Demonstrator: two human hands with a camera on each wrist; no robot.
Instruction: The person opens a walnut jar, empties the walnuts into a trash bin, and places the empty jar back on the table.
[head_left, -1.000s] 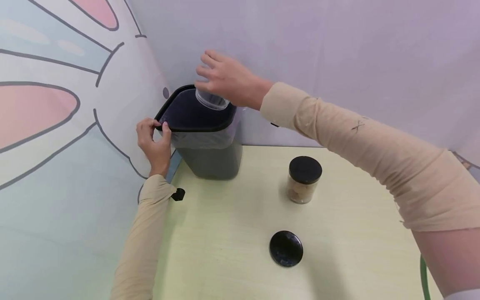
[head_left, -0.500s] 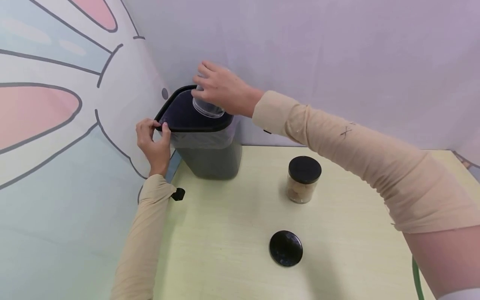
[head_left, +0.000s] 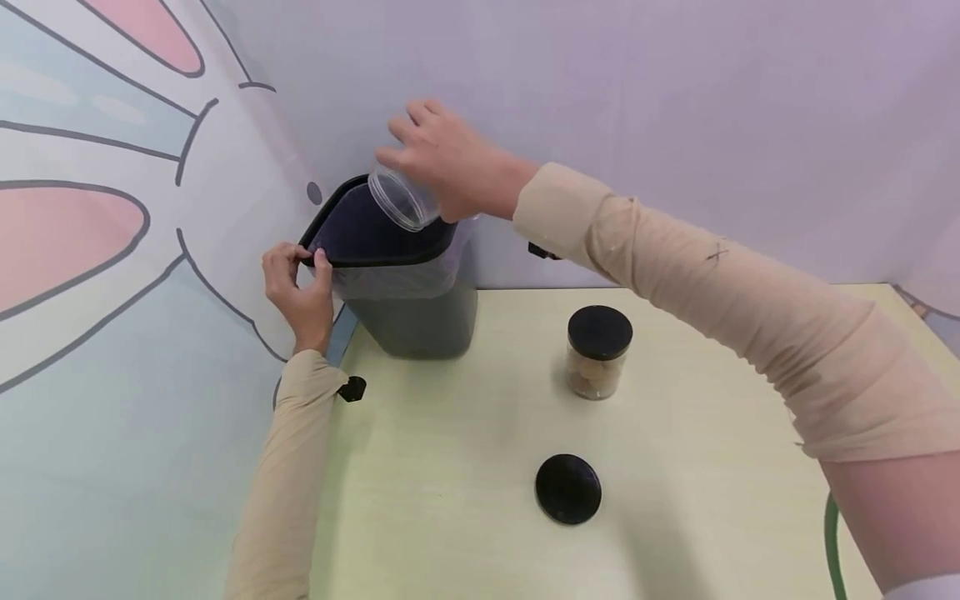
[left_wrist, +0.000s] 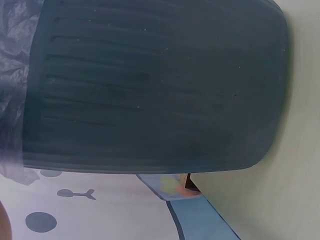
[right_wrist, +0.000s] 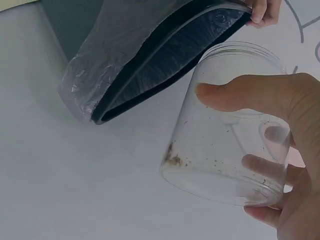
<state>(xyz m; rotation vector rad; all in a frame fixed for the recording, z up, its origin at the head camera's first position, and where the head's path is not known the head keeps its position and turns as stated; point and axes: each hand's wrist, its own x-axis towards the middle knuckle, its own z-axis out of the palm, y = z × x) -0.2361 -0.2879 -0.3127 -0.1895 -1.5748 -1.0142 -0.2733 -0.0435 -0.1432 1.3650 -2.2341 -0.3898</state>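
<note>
My right hand (head_left: 453, 162) grips a clear plastic jar (head_left: 401, 198), tilted mouth-down over a dark grey trash can (head_left: 420, 325). In the right wrist view, brown crumbs cling inside the jar (right_wrist: 215, 160) near its base, and thumb and fingers wrap its sides. A clear bag lines the can, folded over outside below the black rim (head_left: 390, 260). At the can's near left corner my left hand (head_left: 300, 292) pinches the rim between thumb and fingers. The left wrist view shows mainly the can's ribbed side (left_wrist: 150, 90), with the bag's edge (left_wrist: 15, 100) at left.
A clear jar with a black lid (head_left: 598, 354), holding light brown pieces, stands on the pale table (head_left: 465, 500). Nearer lies a loose black lid (head_left: 567, 489). A small black piece (head_left: 352, 388) sits by my left sleeve. Walls border the can behind and at left.
The jar in my right hand dipped lower toward the can, then rose and tipped so its mouth faces down and right. My left hand keeps its hold on the rim; the view shifted slightly.
</note>
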